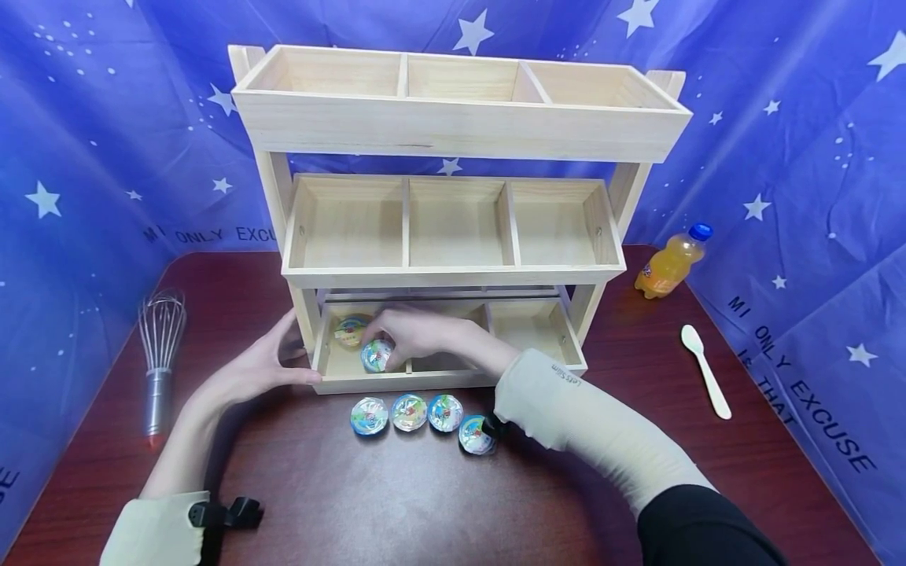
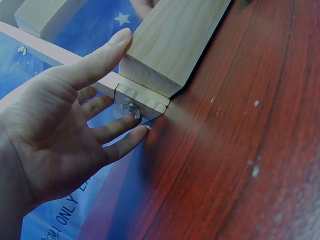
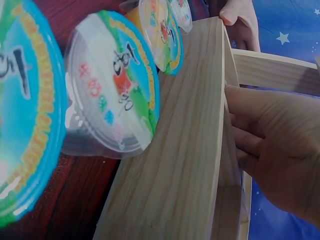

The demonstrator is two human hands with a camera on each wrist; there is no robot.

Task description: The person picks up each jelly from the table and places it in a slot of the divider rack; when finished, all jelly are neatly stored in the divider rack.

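While the right hand (image 1: 410, 334) pinches one cup (image 1: 376, 358) between thumb and fingers, it holds it inside the left compartment of the bottom tray (image 1: 453, 383), just beside a yellow cup (image 1: 348, 332) already in there. Four more cups (image 1: 409, 413) form a loose row on the surface (image 1: 396, 495) in front of the tray, so the loading looks to be at an early stage: one cup in, a second at its place or nearly so, four outside. The middle and top trays of the rack (image 1: 460, 130) hold no cups.

The left hand (image 1: 258, 365) has its fingers spread wide and grips nothing; its thumb touches the tray's end near the front corner, the other fingers beside the leg and a metal wing nut (image 2: 131, 108).

The rack is pale, straight-grained wood with boxy, divided trays. Each cup is a squat round of clear plastic under a flat, glossy printed lid. Dark reddish wood grain marks the surface, where a wire whisk (image 1: 157, 362), a pale spoon (image 1: 706, 369) and a waisted plastic bottle (image 1: 672, 263) lie or stand well apart from the cups.
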